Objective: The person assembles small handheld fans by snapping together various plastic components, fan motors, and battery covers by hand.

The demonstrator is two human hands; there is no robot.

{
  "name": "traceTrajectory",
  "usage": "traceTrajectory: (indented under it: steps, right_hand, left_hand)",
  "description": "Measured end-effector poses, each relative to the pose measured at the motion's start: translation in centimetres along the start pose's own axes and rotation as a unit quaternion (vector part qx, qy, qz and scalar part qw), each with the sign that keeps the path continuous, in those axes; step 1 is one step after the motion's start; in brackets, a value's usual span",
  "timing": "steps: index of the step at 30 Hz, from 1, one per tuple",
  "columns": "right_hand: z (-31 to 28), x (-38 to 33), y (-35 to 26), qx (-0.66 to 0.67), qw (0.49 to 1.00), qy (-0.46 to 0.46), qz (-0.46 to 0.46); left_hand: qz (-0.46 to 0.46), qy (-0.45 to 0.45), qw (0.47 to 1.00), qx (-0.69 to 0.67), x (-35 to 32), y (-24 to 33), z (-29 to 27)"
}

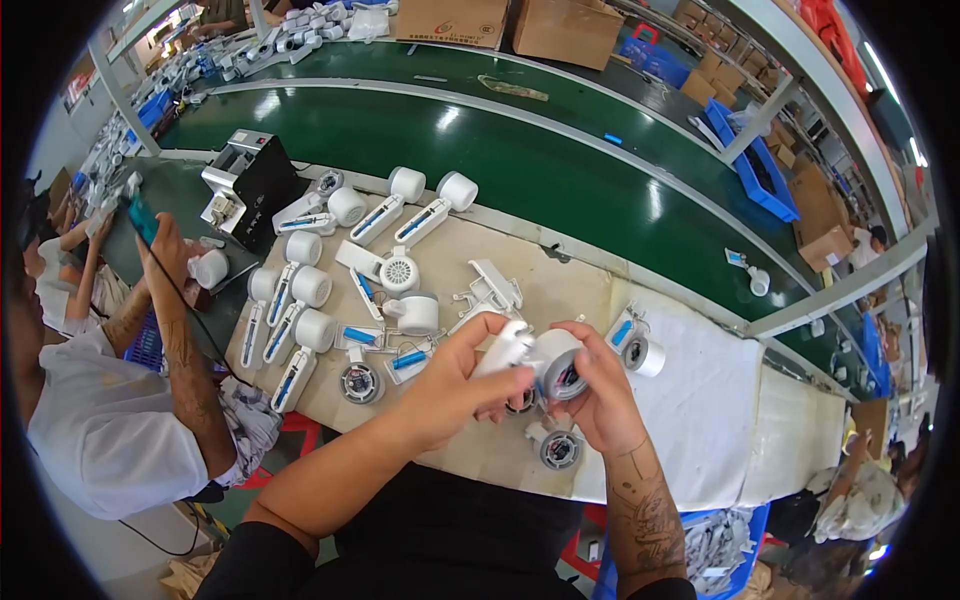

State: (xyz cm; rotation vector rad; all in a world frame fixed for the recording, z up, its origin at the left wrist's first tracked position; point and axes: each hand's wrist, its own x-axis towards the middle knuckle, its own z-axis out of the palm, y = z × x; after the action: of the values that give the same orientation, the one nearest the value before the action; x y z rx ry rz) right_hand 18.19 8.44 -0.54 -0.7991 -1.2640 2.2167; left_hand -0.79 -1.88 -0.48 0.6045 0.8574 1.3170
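Observation:
Over the middle of the work table, my left hand (452, 392) is closed on the white handle piece (507, 347) of a small handheld fan. My right hand (606, 398) grips the round white fan head (555, 358), whose open side shows dark parts and wires. Handle and head meet between my hands; whether they are joined, I cannot tell. Below them lies another open fan head (560, 450). To the right rests a fan unit (643, 355) with a blue battery. White handle covers (490, 290) are piled just beyond my hands.
Several white fan units (312, 285) with blue batteries lie at left, near a black machine (250, 185). A green conveyor (400, 130) runs behind the table. On the left, a co-worker (110, 430) holds a teal tool (143, 220). A blue crate (745, 545) stands below the table's front edge.

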Motion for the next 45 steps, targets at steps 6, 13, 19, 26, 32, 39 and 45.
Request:
traceTrajectory:
  steps: [6,13,19,26,32,39,45]
  right_hand:
    - [0.9,-0.4,-0.9,-0.132,0.968,0.014,-0.212]
    - [1.6,0.2,-0.5,-0.142,0.943,0.027,-0.301]
    - [2.9,-0.2,3.1,0.238,0.964,-0.086,-0.077]
    - [3.1,0.0,-0.7,-0.004,0.977,0.038,-0.208]
    - [3.7,0.9,-3.1,-0.127,0.943,-0.023,-0.306]
    - [3.6,0.8,-3.0,-0.148,0.941,-0.020,-0.305]
    - [3.0,0.3,-3.6,-0.163,0.935,-0.031,-0.312]
  left_hand:
    - [0.019,0.049,0.998,-0.015,-0.4,-0.3,-1.8]
    - [-0.003,0.031,0.999,-0.031,-1.0,1.2,0.3]
    - [0.047,0.042,0.998,-0.018,-1.0,0.7,0.8]
    - [0.046,0.037,0.995,-0.075,-1.8,1.5,0.2]
    - [0.052,0.028,0.998,-0.019,-2.0,1.8,1.4]
    - [0.057,0.011,0.998,-0.004,-2.3,1.7,1.2]
    - [0.040,0.029,0.999,0.015,-2.1,1.8,2.0]
